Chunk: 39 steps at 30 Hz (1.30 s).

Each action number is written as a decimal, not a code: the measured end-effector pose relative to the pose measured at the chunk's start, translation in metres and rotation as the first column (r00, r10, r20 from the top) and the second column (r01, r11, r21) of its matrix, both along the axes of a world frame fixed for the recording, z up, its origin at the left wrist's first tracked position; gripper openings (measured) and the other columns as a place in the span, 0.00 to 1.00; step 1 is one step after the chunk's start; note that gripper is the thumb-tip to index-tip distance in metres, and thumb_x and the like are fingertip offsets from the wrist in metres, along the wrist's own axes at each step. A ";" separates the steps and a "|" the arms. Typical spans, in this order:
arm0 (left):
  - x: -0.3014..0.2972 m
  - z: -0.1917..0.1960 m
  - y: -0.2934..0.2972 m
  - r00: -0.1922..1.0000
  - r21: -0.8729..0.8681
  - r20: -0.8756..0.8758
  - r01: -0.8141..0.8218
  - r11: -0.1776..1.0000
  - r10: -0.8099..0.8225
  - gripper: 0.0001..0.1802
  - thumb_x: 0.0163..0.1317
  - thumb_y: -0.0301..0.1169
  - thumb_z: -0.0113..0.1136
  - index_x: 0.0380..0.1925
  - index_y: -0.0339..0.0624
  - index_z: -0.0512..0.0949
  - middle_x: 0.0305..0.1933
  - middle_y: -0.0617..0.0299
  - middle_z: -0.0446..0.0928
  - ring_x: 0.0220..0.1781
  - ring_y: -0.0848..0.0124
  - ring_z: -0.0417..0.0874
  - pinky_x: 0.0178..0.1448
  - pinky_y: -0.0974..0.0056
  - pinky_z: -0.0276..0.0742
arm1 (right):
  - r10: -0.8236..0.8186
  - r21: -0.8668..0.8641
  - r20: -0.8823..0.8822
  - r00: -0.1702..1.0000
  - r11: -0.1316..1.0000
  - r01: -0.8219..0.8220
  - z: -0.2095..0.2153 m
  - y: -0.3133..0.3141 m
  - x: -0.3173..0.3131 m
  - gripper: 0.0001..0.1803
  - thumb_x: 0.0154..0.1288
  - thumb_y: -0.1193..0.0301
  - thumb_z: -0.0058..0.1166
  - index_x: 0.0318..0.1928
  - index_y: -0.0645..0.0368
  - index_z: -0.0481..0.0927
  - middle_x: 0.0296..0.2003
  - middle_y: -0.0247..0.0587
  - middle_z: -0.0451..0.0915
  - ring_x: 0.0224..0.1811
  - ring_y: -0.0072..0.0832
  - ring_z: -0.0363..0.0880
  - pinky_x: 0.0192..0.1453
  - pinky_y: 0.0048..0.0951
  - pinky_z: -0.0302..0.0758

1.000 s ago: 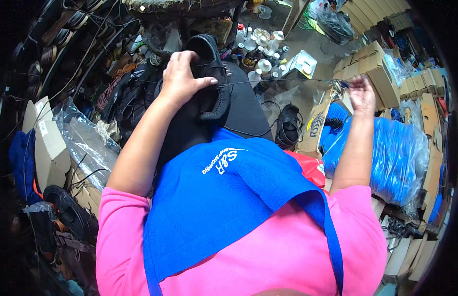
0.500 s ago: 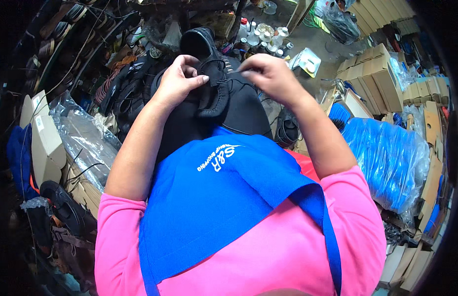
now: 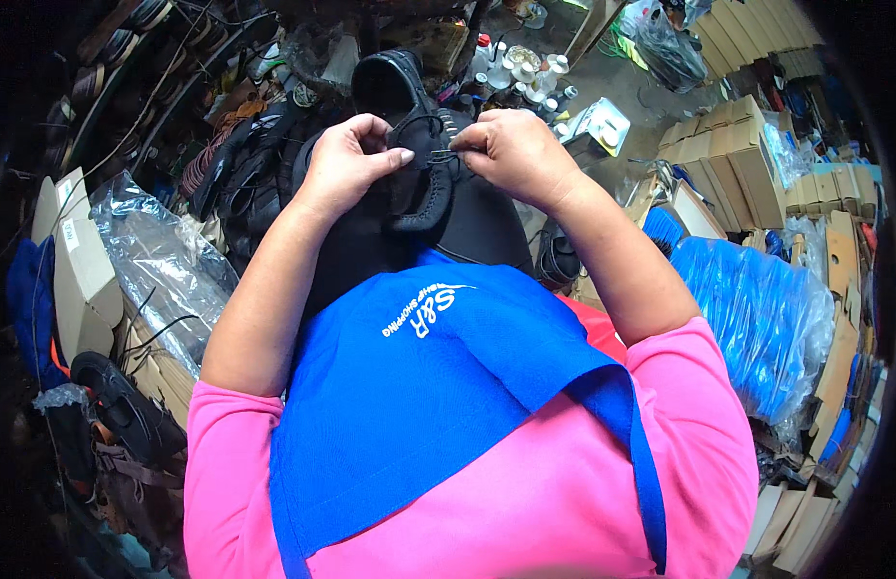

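Observation:
A black lace-up shoe (image 3: pixel 431 198) lies across my lap, its open heel end away from me and its stitched toe towards me. My left hand (image 3: pixel 351 162) is closed at the shoe's left side, thumb stretched over the upper and the other fingers curled. From the right, my right hand (image 3: pixel 516 154) pinches a thin dark shoelace (image 3: pixel 440 154) close above the lacing. The lace's exact path through the eyelets is too small to make out.
Bottles and jars (image 3: pixel 525 72) stand on the floor beyond my knees. Cardboard boxes (image 3: pixel 728 154) and a plastic-wrapped blue bundle (image 3: pixel 752 318) are to the right. Clear plastic sheeting (image 3: pixel 163 265) and a black sandal (image 3: pixel 125 405) lie at left.
My right hand, blurred and lifted a little earlier, has come down and left to the lacing, pinching the shoelace. My left hand stays by the shoe almost unmoved.

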<state>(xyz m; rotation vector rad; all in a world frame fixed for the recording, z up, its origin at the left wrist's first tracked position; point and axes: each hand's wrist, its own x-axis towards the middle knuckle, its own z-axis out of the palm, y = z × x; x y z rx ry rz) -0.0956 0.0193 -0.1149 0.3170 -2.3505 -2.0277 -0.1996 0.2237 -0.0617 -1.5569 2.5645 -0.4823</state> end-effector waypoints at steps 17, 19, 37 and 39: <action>-0.070 0.011 -0.014 0.807 -0.177 -0.051 0.573 0.800 -0.589 0.18 0.49 0.22 0.63 0.44 0.42 0.82 0.50 0.58 0.77 0.53 0.68 0.75 0.62 0.64 0.67 | -0.182 0.060 0.748 0.638 0.976 0.209 -0.031 0.013 -0.032 0.09 0.55 0.70 0.62 0.37 0.59 0.83 0.26 0.31 0.81 0.27 0.17 0.74 0.34 0.23 0.71; -0.071 0.009 -0.012 0.819 -0.081 -0.020 0.571 0.817 -0.574 0.18 0.49 0.21 0.63 0.44 0.40 0.82 0.45 0.60 0.80 0.49 0.71 0.78 0.60 0.65 0.69 | -0.143 0.040 0.825 0.547 0.980 0.197 -0.025 0.012 -0.037 0.09 0.55 0.73 0.64 0.37 0.62 0.83 0.32 0.28 0.81 0.34 0.15 0.74 0.41 0.21 0.71; -0.077 0.006 -0.020 0.794 -0.067 -0.051 0.602 0.795 -0.606 0.18 0.50 0.18 0.62 0.43 0.38 0.82 0.41 0.60 0.83 0.46 0.73 0.80 0.57 0.67 0.72 | -0.134 0.051 0.944 0.303 0.963 0.266 -0.041 0.014 -0.040 0.12 0.55 0.73 0.64 0.41 0.59 0.82 0.36 0.27 0.82 0.38 0.15 0.76 0.47 0.20 0.71; -0.082 0.004 -0.018 0.794 -0.071 -0.034 0.604 0.793 -0.608 0.17 0.50 0.18 0.62 0.43 0.38 0.82 0.41 0.60 0.83 0.46 0.73 0.80 0.57 0.67 0.72 | -0.131 0.015 0.937 0.325 0.941 0.338 -0.039 0.012 -0.035 0.12 0.55 0.73 0.64 0.41 0.59 0.82 0.35 0.27 0.81 0.37 0.14 0.75 0.46 0.20 0.71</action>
